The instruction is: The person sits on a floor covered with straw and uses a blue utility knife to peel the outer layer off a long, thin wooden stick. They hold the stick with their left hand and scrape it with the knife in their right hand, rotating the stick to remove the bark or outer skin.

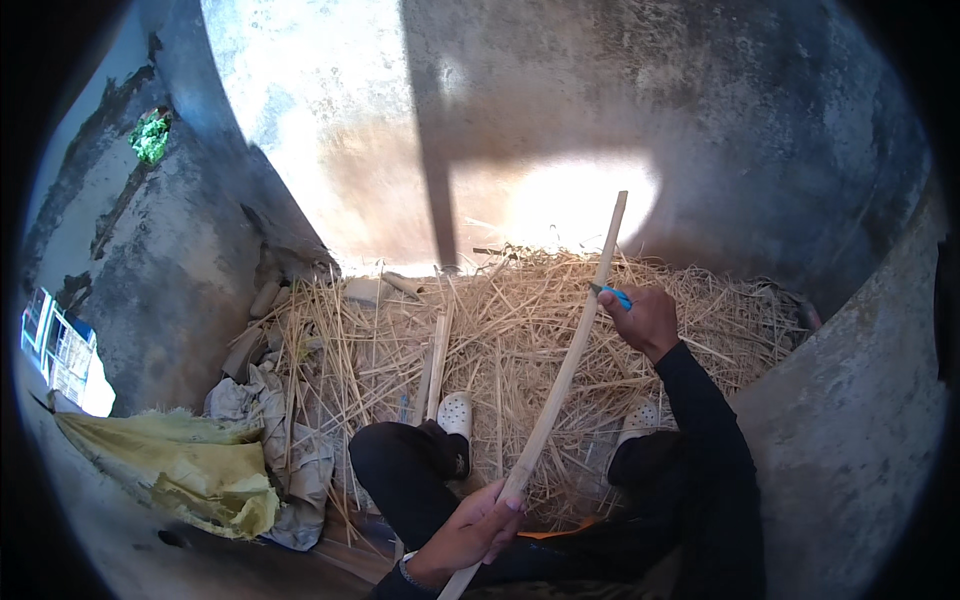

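A long, pale strip of split wood or bamboo (568, 375) slants from the lower middle up to the far right of centre. My left hand (470, 532) is closed around its near end, by my left knee. Farther up the strip, my right hand (645, 320) grips a slim blue tool (614, 297) with a short dark tip. That tip meets the strip's edge; whether it is a blade or a pen point is too small to tell. Beyond the right hand, the strip's far end stands free against the sunlit wall.
Dry straw and thin shavings (520, 330) cover the ground around my light clogs (455, 415). Two more pale strips (437, 365) lie beside the left clog. Torn yellow sacking (200, 465) and grey cloth (300, 470) lie at left. Concrete walls (760, 120) close in the space.
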The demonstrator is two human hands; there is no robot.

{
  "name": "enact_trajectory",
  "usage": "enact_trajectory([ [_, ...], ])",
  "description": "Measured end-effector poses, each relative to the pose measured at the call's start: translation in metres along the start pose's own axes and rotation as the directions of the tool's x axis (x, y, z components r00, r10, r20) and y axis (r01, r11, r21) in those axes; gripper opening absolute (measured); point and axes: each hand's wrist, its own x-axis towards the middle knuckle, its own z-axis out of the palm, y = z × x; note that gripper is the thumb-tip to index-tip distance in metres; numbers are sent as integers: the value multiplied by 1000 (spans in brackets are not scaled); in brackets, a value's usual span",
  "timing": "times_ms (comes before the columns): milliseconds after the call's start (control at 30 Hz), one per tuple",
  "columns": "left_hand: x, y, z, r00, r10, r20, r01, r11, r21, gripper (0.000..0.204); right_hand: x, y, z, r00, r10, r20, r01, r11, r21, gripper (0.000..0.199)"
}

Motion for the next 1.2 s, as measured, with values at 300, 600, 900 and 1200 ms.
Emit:
enact_trajectory([
  [300, 7, 26, -3, 995, 65, -78, -67, 998, -15, 25, -44, -84, 6, 970, -242, 9, 239, 963, 123, 69],
  [600, 5, 15, -4, 997, 56, -46, -58, 997, -41, 27, -36, -72, 10, 965, -263, 7, 261, 960, 97, 72],
  [900, -1, 16, 1, 999, 26, -23, -27, 999, -44, 25, -33, -62, 5, 971, -237, -42, 239, 969, 68, 71],
  [1200, -13, 6, 15, 993, -103, 58, 103, 995, 3, 26, 26, 45, -25, 981, 158, -111, -156, 987, 33, 69],
])
